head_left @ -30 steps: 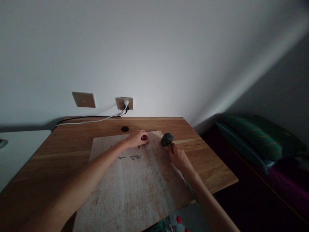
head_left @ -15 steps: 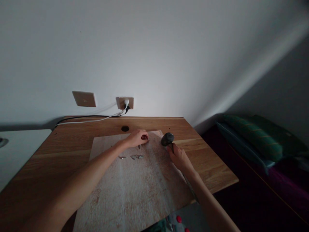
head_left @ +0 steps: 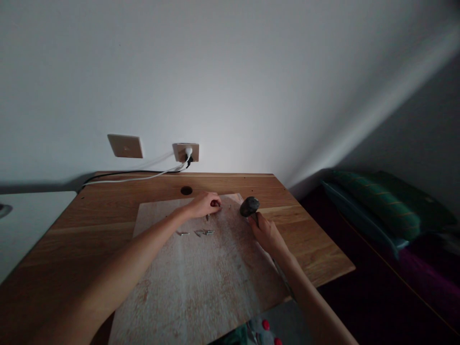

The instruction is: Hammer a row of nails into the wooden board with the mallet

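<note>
My right hand (head_left: 266,232) is wrapped round the handle of a mallet (head_left: 249,206). Its dark, rounded head is raised near the right edge of a pale, wood-grained board (head_left: 187,282). Toward the far side of that board, my left hand (head_left: 205,205) is closed, thumb and fingers brought together low over the surface. Whatever the fingertips pinch is too small to make out. Several small metal pieces, like screws or anchors (head_left: 205,233), lie on the board below the left hand. A tiny upright piece (head_left: 230,207) shows between my hands.
The board rests on a wooden desk (head_left: 309,225) against the wall. White and black cables (head_left: 143,179) run along its back left to a wall socket (head_left: 186,152). Green cushions (head_left: 377,206) lie to the right. Red round items (head_left: 265,325) show below the board's near edge.
</note>
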The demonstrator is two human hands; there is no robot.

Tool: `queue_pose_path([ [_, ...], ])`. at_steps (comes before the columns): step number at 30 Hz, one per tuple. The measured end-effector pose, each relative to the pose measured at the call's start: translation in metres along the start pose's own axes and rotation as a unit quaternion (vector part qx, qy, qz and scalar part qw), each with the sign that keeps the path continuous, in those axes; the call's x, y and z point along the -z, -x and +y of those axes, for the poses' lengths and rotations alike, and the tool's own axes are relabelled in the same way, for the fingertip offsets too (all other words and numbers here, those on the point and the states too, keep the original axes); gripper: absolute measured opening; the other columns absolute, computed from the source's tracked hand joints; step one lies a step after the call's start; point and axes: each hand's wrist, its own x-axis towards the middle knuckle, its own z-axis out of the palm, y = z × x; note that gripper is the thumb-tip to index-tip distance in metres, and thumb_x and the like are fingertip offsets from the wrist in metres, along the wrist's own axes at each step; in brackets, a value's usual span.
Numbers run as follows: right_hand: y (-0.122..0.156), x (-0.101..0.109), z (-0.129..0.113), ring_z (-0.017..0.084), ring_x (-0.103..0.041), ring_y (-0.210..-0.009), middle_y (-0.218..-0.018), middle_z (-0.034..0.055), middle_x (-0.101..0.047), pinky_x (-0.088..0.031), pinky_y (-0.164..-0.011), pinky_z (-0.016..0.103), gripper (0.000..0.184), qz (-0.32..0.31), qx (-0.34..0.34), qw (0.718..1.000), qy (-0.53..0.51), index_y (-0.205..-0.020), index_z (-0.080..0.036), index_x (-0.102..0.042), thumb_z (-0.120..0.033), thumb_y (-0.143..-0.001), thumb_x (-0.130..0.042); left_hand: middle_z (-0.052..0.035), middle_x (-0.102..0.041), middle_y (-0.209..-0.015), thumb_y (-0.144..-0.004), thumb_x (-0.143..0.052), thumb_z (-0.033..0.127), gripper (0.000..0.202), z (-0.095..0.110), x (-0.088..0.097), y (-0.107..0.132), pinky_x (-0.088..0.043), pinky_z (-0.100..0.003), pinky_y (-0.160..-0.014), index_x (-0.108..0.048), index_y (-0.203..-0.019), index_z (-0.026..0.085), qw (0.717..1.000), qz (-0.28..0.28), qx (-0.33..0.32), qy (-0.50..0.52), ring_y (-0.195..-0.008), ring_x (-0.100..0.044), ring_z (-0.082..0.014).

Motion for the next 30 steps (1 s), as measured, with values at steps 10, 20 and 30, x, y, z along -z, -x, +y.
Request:
queue_pose_path([
  [10, 0.001, 0.003, -0.001, 0.028, -0.076, -0.090, -0.094, 0.0126, -0.079, -0.034, -0.064, 0.029, 0.018, -0.003, 0.001, 1.000, -0.009, -0.101, -0.019, -0.062, -0.022, -0.109, -0.047, -0.0012, -0.071, -0.078, -0.080, -0.075, 0.012, 0.005, 0.006, 0.002, 0.002, -0.045, -0.023, -0.068, -0.076, -0.083, 0.016, 1.000, 0.009, 0.024, 0.017, -0.071, -0.065, -0.0142],
  [20, 0.000, 0.000, 0.001, 0.027, -0.075, -0.084, -0.094, 0.0130, -0.079, -0.032, -0.064, 0.029, 0.017, 0.000, -0.006, 1.000, -0.030, -0.100, -0.019, -0.062, -0.023, -0.107, -0.047, -0.0027, -0.071, -0.082, -0.082, -0.072, 0.011, 0.007, 0.007, 0.004, 0.002, -0.044, -0.023, -0.069, -0.077, -0.086, 0.015, 1.000, 0.001, -0.003, -0.005, -0.074, -0.065, -0.0145],
  [30, -0.011, 0.021, -0.017, 0.018, -0.064, -0.052, -0.057, 0.0004, -0.065, -0.035, -0.055, 0.025, 0.027, -0.026, 0.005, 0.997, -0.079, -0.096, -0.020, -0.065, -0.030, -0.107, -0.043, -0.0042, -0.075, -0.082, -0.082, -0.070, 0.012, 0.014, 0.005, 0.005, 0.000, -0.044, -0.025, -0.070, -0.080, -0.091, 0.015, 0.999, -0.023, 0.016, -0.033, -0.075, -0.067, -0.0167],
])
